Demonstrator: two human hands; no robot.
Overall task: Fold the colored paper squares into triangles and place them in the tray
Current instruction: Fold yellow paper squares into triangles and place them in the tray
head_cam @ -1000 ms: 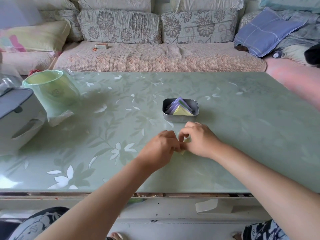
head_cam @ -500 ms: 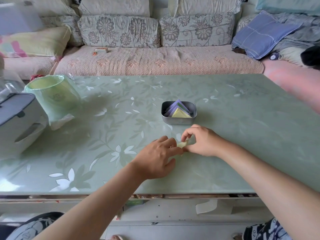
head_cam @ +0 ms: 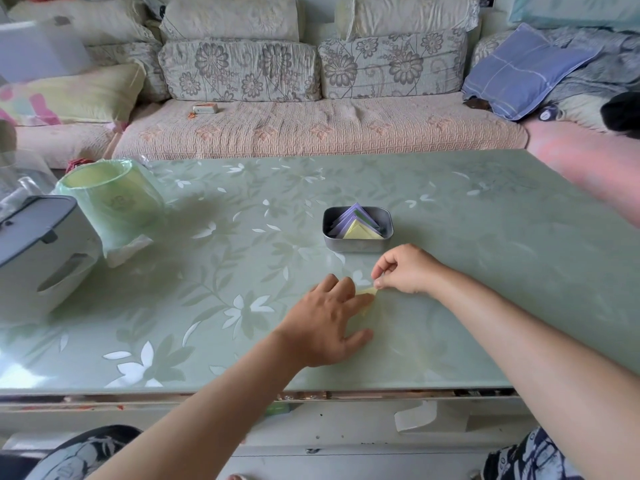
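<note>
One paper (head_cam: 367, 291), centre frame: left hand (head_cam: 329, 320) presses it, fingers apart; right hand (head_cam: 405, 270) pinches its corner. One tray (head_cam: 356, 245) (triangles (head_cam: 360, 233) inside) just above.

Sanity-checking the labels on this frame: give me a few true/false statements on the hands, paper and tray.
1. The right hand pinches a corner of the yellow paper. True.
2. The metal tray is empty. False: it holds folded triangles, purple and yellow.
3. The left hand lies flat with straight fingers on the paper. True.
4. The tray sits nearer the person than the hands. False: it lies beyond them, toward the sofa.
5. The green bin stands right of the tray. False: it stands to the left.
</note>
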